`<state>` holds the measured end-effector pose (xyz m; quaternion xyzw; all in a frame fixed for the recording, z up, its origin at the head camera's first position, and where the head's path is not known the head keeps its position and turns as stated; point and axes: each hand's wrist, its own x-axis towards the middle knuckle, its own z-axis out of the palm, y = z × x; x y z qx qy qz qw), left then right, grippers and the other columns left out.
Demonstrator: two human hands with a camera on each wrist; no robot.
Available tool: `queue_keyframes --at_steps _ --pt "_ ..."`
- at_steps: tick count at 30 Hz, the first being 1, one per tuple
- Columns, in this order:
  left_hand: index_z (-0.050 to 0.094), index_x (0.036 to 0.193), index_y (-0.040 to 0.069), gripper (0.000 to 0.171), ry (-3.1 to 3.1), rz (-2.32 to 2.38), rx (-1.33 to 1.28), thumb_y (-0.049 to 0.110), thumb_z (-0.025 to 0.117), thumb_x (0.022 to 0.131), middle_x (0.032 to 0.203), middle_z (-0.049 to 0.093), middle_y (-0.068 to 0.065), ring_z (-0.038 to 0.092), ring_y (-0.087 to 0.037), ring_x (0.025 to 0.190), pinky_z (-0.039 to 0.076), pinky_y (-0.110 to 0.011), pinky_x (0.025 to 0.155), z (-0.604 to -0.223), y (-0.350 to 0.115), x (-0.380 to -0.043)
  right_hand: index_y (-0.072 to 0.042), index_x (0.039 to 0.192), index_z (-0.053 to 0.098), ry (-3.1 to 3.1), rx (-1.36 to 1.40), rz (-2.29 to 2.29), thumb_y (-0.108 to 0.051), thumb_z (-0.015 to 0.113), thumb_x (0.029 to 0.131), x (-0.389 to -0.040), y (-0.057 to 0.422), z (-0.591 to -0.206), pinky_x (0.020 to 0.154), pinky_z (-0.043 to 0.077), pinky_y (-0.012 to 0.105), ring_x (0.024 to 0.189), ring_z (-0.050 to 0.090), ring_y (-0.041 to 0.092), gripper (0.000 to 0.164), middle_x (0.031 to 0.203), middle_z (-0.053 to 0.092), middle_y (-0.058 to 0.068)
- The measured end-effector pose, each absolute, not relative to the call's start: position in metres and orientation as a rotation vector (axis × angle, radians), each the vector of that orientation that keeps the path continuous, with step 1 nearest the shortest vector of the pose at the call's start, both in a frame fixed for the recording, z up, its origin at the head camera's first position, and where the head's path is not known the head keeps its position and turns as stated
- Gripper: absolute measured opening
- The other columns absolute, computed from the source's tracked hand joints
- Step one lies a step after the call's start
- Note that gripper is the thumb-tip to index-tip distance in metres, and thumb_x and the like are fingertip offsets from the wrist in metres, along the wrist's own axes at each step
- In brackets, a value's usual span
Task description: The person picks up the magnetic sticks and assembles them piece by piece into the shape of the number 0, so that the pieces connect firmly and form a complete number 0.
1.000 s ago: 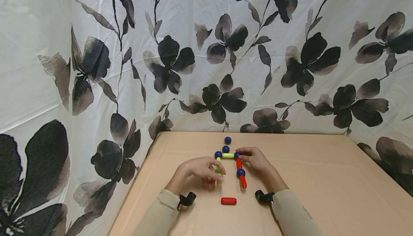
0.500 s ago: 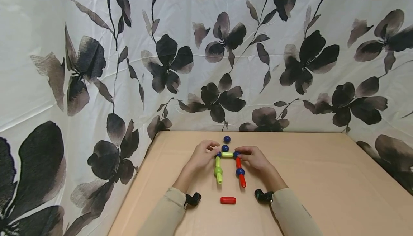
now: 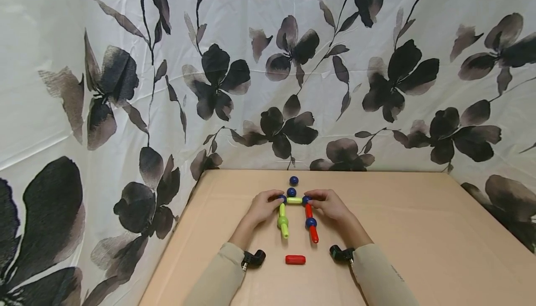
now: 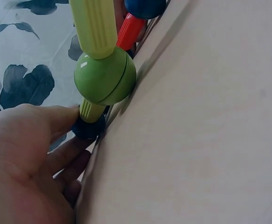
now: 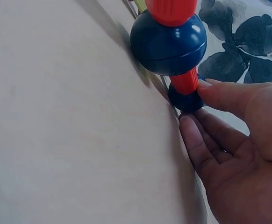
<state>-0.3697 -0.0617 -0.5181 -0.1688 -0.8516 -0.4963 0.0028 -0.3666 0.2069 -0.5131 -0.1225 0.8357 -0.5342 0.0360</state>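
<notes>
L hand (image 3: 261,207) pinches L blue ball (image 4: 88,129), R hand (image 3: 332,205) R blue ball (image 5: 183,101), thumb-to-finger.

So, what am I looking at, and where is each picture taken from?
No robot, just a person's left hand and right hand. The wide picture comes from a camera worn on the head; the close-ups come from the left wrist camera and right wrist camera. On the tan table lie toy rods and balls: a lime crossbar, a lime leg and a red-and-blue leg. The left hand pinches the left corner ball, the right hand the right corner ball, both blue. Also there: two loose-looking blue balls, a red rod.
</notes>
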Motion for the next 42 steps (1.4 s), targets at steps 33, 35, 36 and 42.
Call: queue_keyframes --at_steps 33,35,36,42 --pt "0.068 0.138 0.016 0.034 -2.696 -1.532 -0.544 0.028 0.062 0.106 0.14 0.067 -0.004 0.057 -0.026 0.138 0.043 -0.049 0.116 -0.523 -0.064 -0.372 -0.006 0.14 0.065 2.691 -0.585 -1.164 -0.016 0.064 0.104 -0.406 0.17 -0.472 0.093 0.057 0.038 0.107 0.062 0.026 0.037 0.131 0.068 0.014" --pt "0.067 0.138 0.016 0.034 -2.698 -1.539 -0.543 0.027 0.061 0.106 0.14 0.067 -0.004 0.056 -0.027 0.138 0.042 -0.05 0.117 -0.523 -0.064 -0.372 -0.008 0.141 0.064 2.674 -0.575 -1.131 -0.015 0.062 0.105 -0.407 0.168 -0.472 0.096 0.056 0.039 0.109 0.061 0.025 0.037 0.136 0.066 0.014" --pt "0.067 0.138 0.015 0.034 -2.694 -1.543 -0.546 0.027 0.061 0.107 0.14 0.067 -0.004 0.056 -0.027 0.138 0.042 -0.05 0.116 -0.523 -0.064 -0.371 -0.009 0.142 0.064 2.668 -0.572 -1.108 -0.015 0.061 0.105 -0.407 0.167 -0.472 0.098 0.055 0.04 0.11 0.06 0.025 0.037 0.138 0.065 0.014" --pt "0.067 0.138 0.014 0.034 -2.68 -1.547 -0.56 0.027 0.061 0.107 0.139 0.068 -0.005 0.057 -0.028 0.138 0.043 -0.051 0.116 -0.521 -0.065 -0.37 -0.012 0.132 0.071 2.683 -0.572 -1.031 -0.011 0.061 0.105 -0.408 0.162 -0.475 0.102 0.053 0.042 0.109 0.057 0.024 0.029 0.134 0.066 0.011"
